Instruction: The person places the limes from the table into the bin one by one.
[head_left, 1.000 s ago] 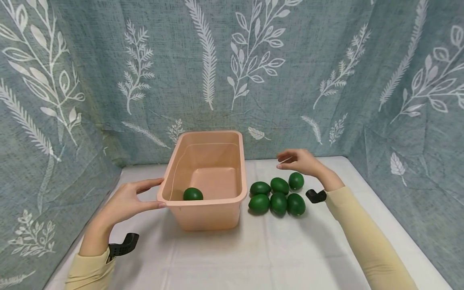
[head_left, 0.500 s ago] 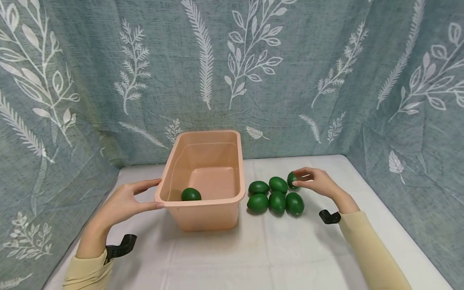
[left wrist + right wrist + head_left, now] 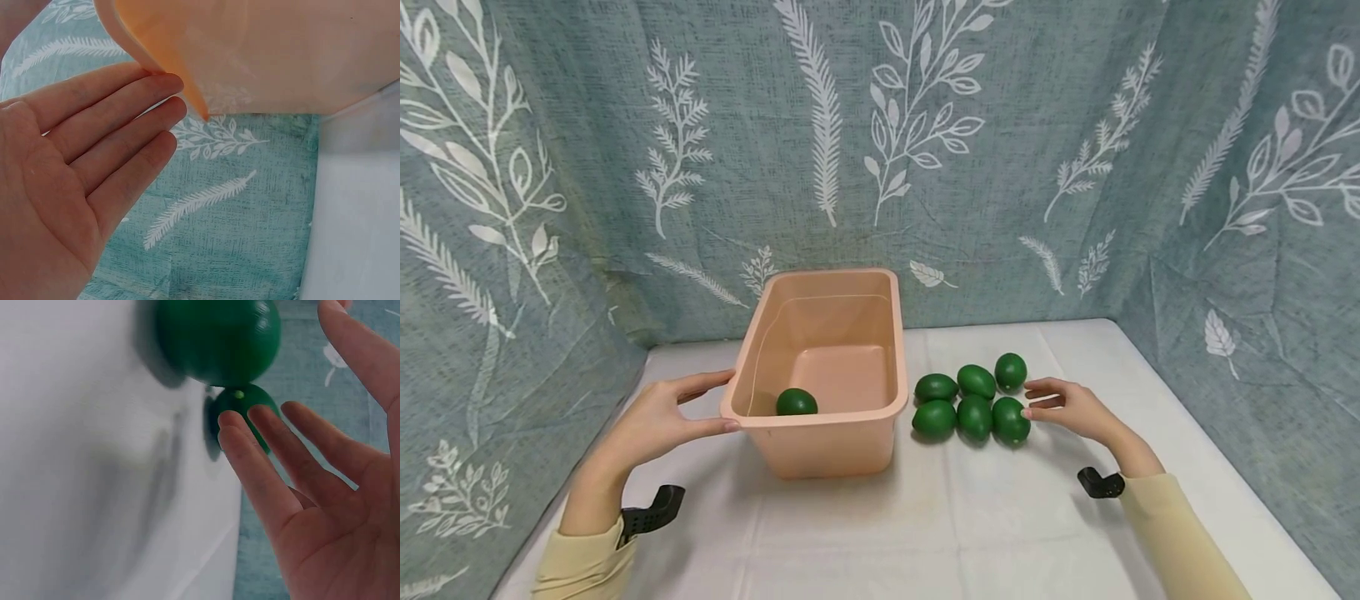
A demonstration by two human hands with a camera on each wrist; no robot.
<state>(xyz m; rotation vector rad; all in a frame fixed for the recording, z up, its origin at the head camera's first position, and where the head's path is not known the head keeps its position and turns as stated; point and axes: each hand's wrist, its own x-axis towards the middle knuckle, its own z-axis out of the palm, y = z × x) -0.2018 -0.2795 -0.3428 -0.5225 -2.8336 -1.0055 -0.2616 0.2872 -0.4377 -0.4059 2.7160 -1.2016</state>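
Note:
A peach plastic tub point(image 3: 820, 446) stands on the table with one dark green lime point(image 3: 796, 402) inside, near its front left. My left hand point(image 3: 658, 417) spans the tub's front left corner, thumb and fingertips at the rim. Its fingers are straight in the left wrist view, beside the tub wall point(image 3: 300, 56). My right hand point(image 3: 1071, 410) is at the right end of the group of limes, fingers extended. Its thumb tip overlaps the front right lime point(image 3: 1011, 420); the back right lime point(image 3: 1011, 372) lies just beyond the fingers. The right wrist view shows nothing in its grasp.
Several more limes point(image 3: 973, 418) lie close together in two rows right of the tub. White cloth covers the table point(image 3: 850, 533). A blue-green curtain point(image 3: 955, 208) with white leaf prints encloses the back and sides.
My right hand came down from above the limes to the back right one, overlapping it, then drew away toward the front right lime. My left hand stays at the tub's rim.

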